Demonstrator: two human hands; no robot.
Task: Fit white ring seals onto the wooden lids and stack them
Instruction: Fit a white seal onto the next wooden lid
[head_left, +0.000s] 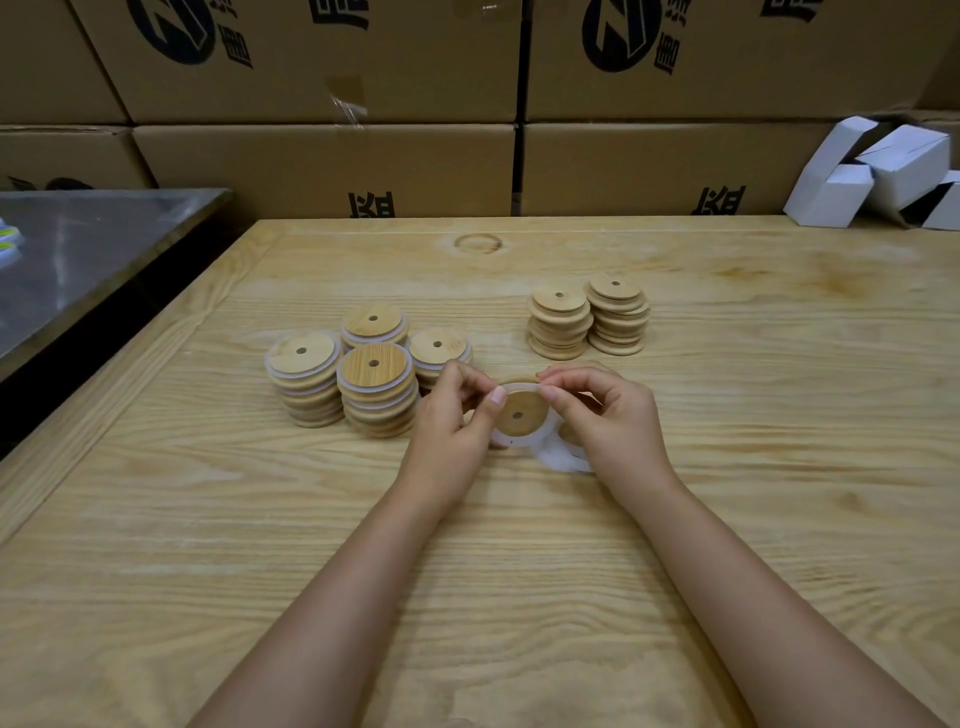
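A round wooden lid (519, 413) with a centre hole is held between both hands above the table. A white ring seal (506, 440) lies around its rim. My left hand (457, 415) grips the lid's left edge, thumb on the ring. My right hand (602, 410) pinches the ring at the lid's top edge. Several loose white rings (563, 457) lie on the table under my right hand. Left of the hands stand several stacks of lids with seals fitted (376, 395). Two stacks of bare lids (589, 319) stand behind and to the right.
The wooden table (467, 571) ends at a wall of cardboard boxes (322, 166). White folded cartons (878, 171) lie at the back right. A metal-topped table (78, 249) stands to the left, across a dark gap.
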